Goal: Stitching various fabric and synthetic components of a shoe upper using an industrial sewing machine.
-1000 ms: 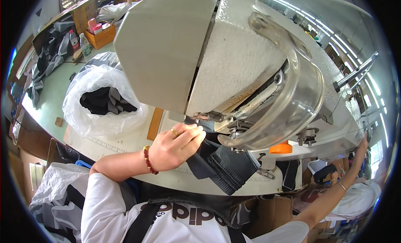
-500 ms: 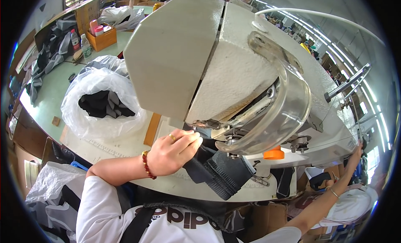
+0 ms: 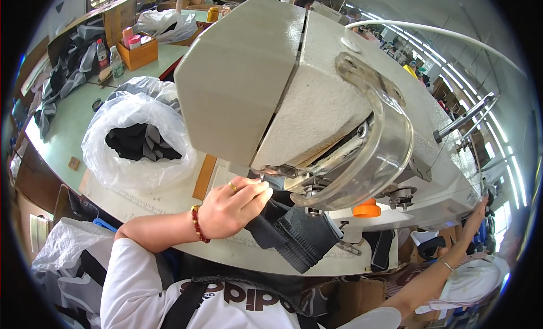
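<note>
A pale sewing machine (image 3: 240, 74) fills the middle of the view. My left hand (image 3: 232, 207) is closed beneath its head, close to the needle area, with thumb and fingertips pressed together. Whatever they pinch is too small or hidden to make out. Just right of that hand, a dark grey and black fabric piece with a ribbed band (image 3: 308, 235) lies on the machine bed, partly under the head. My right arm reaches along the machine to its far right end. There my right hand (image 3: 482, 203) is against the machine's end, its fingers too small and hidden to read.
A clear curved guard (image 3: 390, 159) and an orange knob (image 3: 366, 208) project from the machine. On the left stands a white plastic bag (image 3: 136, 170) of dark fabric pieces. Behind it are bottles (image 3: 116, 63) and an orange box (image 3: 138, 54). A dark strap (image 3: 382, 250) hangs by the front edge.
The whole view has shifted slightly. My left hand stays closed by the needle area, and my right hand stays at the machine's far end. The fabric piece lies in the same place.
</note>
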The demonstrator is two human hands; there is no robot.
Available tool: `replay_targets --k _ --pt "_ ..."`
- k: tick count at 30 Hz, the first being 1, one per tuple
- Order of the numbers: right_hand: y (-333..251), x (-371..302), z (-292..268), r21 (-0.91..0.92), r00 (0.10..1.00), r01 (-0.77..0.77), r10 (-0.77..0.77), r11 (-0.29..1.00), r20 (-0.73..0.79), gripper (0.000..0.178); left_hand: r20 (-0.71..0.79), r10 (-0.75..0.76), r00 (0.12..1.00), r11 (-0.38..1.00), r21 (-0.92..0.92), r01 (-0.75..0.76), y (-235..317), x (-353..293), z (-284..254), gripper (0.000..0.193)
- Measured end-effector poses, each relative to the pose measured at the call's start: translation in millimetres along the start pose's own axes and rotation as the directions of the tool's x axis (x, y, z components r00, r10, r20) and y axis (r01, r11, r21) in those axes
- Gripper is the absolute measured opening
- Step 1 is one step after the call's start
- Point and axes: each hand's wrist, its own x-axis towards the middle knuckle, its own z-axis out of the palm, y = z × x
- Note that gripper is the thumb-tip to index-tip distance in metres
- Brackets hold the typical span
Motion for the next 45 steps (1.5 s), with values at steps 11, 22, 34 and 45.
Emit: replay_targets --k 11,22,34,45 --pt "-211 -192 81 -0.105 0.851 0.292 -0.308 0.951 -0.426 0.045 0.032 -0.052 0.998 0.985 -0.165 0.057 -7 -10 5 0.035" --pt "-391 -285 221 0.223 0.341 0.229 -0.293 0.947 0.893 0.028 0.209 -0.552 0.807 0.469 -0.723 0.508 -16 -7 -19 0.014" --pt "-326 -300 275 0.556 0.318 0.041 -0.539 0.830 0.780 0.017 0.444 -0.550 0.707 0.380 -0.621 0.685 -8 -14 -30 0.026" --pt "-353 -307 258 0.340 0.108 0.396 -0.411 0.853 0.905 0.044 0.441 -0.482 0.757 0.389 -0.666 0.636 -26 -13 -22 0.020"
